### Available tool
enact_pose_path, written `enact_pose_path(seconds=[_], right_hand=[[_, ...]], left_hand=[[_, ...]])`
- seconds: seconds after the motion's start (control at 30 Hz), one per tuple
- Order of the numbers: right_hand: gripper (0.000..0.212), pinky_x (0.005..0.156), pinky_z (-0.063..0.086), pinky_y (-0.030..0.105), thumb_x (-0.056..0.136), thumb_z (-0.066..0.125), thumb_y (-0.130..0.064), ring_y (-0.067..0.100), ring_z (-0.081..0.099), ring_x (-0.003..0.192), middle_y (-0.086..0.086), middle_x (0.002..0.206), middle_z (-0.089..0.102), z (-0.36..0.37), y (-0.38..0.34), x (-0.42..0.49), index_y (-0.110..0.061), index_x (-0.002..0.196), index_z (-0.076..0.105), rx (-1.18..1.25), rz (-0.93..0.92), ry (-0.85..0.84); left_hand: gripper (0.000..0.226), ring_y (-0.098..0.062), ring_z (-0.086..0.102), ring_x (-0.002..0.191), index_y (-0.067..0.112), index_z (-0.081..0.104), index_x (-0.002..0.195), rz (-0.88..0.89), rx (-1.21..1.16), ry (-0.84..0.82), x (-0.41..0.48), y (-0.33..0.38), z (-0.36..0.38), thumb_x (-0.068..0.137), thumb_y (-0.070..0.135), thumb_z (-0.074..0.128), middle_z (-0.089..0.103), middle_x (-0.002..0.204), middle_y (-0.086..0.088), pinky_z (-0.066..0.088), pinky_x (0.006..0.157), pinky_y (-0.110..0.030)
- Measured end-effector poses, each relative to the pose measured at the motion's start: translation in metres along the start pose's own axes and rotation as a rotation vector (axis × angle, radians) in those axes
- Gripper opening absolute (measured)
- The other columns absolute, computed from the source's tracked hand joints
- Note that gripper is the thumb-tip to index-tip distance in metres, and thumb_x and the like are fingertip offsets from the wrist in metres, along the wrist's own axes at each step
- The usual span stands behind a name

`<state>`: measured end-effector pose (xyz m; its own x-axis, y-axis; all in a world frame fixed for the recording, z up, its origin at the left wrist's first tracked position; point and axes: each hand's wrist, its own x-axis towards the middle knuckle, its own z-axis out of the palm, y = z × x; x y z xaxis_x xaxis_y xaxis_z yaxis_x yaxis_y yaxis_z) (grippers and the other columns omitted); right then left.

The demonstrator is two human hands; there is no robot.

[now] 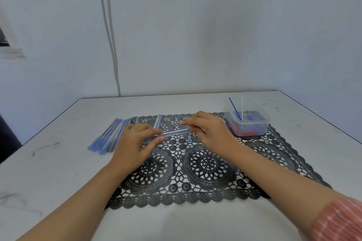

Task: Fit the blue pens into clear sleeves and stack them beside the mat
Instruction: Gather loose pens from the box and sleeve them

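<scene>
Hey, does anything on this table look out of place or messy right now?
Slightly. Two pens lie on the mat, apart from the pile beside it, and a small loose piece sits on the mat near the right hand. Nothing looks spilled or broken.

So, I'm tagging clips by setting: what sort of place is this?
Likely a makeshift hand-assembly bench: a scuffed white table against a bare wall, a black mat, a tub of pen parts.
</scene>
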<state>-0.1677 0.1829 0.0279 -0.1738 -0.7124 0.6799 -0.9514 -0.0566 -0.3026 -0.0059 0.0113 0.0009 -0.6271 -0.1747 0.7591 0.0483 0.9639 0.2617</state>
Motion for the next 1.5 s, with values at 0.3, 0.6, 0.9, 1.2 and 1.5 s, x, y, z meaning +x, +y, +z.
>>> enact_pose_path(seconds=[0.3,0.6,0.9,1.2,1.5], right_hand=[[0.033,0.073,0.049,0.018,0.084,0.064,-0.003,0.004,0.061,0.077,-0.01,0.079,0.067,-0.005,-0.004,-0.001,-0.028,0.105,0.069,0.22,0.295,-0.048],[0.018,0.055,0.044,0.009,0.08,0.068,0.0,-0.003,0.059,0.057,-0.003,0.072,0.07,-0.013,-0.005,0.001,-0.013,0.09,0.072,0.546,0.504,-0.083],[0.019,0.065,0.04,0.003,0.083,0.068,-0.021,-0.004,0.055,0.069,-0.006,0.082,0.068,-0.008,0.0,0.002,-0.024,0.101,0.07,0.341,0.476,-0.058],[0.033,0.083,0.043,0.024,0.092,0.055,-0.031,0.01,0.051,0.09,-0.003,0.103,0.053,0.005,0.002,-0.004,-0.027,0.124,0.058,-0.087,0.345,-0.443],[0.031,0.086,0.04,0.023,0.093,0.048,-0.002,0.019,0.053,0.099,0.006,0.108,0.056,0.005,0.001,-0.002,-0.013,0.115,0.066,-0.152,0.294,-0.493]], left_hand=[[0.052,0.015,0.047,0.085,0.023,0.073,0.095,0.022,-0.049,-0.001,0.002,0.004,-0.002,0.088,0.063,0.04,0.054,0.082,0.026,0.037,0.075,-0.021],[0.053,0.006,0.052,0.081,0.023,0.073,0.098,0.014,-0.099,-0.017,0.002,0.002,-0.004,0.087,0.063,0.041,0.055,0.082,0.026,0.04,0.073,-0.021],[0.041,0.007,0.049,0.079,0.024,0.072,0.095,-0.022,0.021,0.017,0.0,-0.006,0.001,0.086,0.056,0.048,0.061,0.082,0.019,0.035,0.078,-0.024],[0.027,0.0,0.052,0.073,0.027,0.069,0.092,-0.056,0.026,0.047,-0.001,-0.005,0.0,0.085,0.047,0.053,0.059,0.077,0.018,0.036,0.077,-0.032],[0.026,0.0,0.051,0.074,0.028,0.069,0.092,-0.071,0.035,0.039,-0.001,-0.004,0.0,0.085,0.047,0.052,0.057,0.077,0.019,0.032,0.078,-0.027]])
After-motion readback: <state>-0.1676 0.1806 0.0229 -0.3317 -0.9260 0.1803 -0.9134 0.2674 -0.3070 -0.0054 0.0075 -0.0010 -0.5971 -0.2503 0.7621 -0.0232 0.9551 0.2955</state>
